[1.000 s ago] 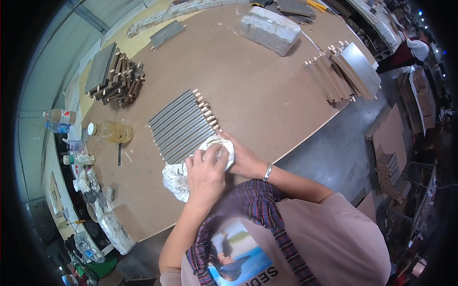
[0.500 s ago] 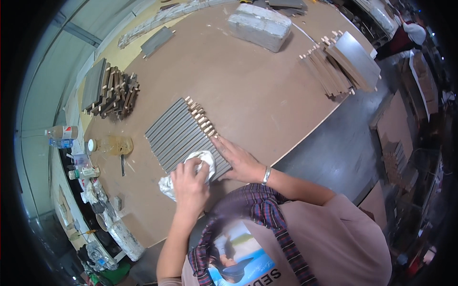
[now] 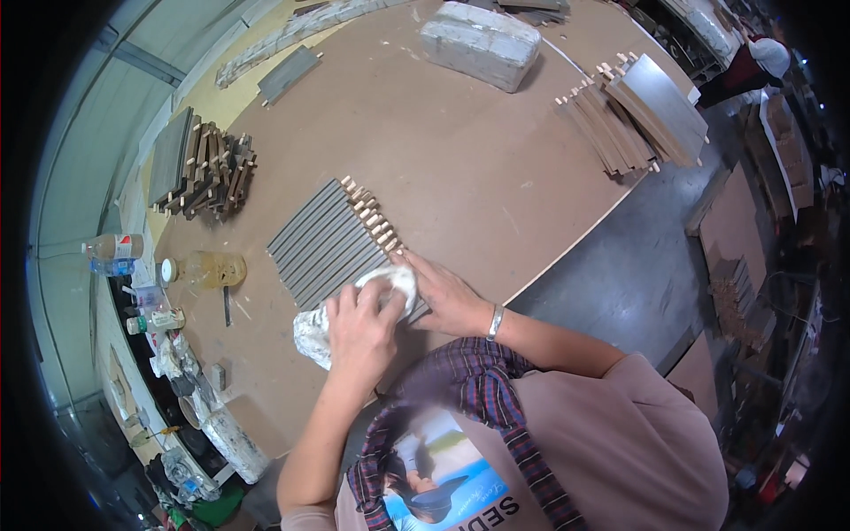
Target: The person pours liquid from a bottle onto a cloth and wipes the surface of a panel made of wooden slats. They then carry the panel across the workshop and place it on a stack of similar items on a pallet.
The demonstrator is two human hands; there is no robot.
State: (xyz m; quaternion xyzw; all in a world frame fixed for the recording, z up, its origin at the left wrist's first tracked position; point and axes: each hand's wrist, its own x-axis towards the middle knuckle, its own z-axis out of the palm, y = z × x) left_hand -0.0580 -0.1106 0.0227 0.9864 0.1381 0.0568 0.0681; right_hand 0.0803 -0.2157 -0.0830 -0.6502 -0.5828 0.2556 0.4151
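A row of narrow grey wooden slats [image 3: 314, 234] stands side by side on the brown tabletop. Pale dowels [image 3: 376, 221] stick out of their right ends. My left hand [image 3: 363, 323] is closed on a crumpled white cloth [image 3: 398, 283] and presses it on the slats nearest me. Part of the cloth hangs out beyond the hand's left side. Against the slats' right end, below the dowels, lies my right hand [image 3: 456, 301], its fingers stretched out and its thumb apart; it touches the nearest slats.
Stacked dowelled slats lie at the left [image 3: 208, 168] and the far right [image 3: 620, 119]. A wrapped block [image 3: 482, 44] sits at the back. A jar of yellowish liquid [image 3: 208, 270] lies left of the slats, near plastic bottles [image 3: 113, 252]. Another person [image 3: 748, 71] is beyond the table.
My left hand has slid the cloth a little to the right and away from me over the slats, toward the right hand. The right hand has stayed nearly in place.
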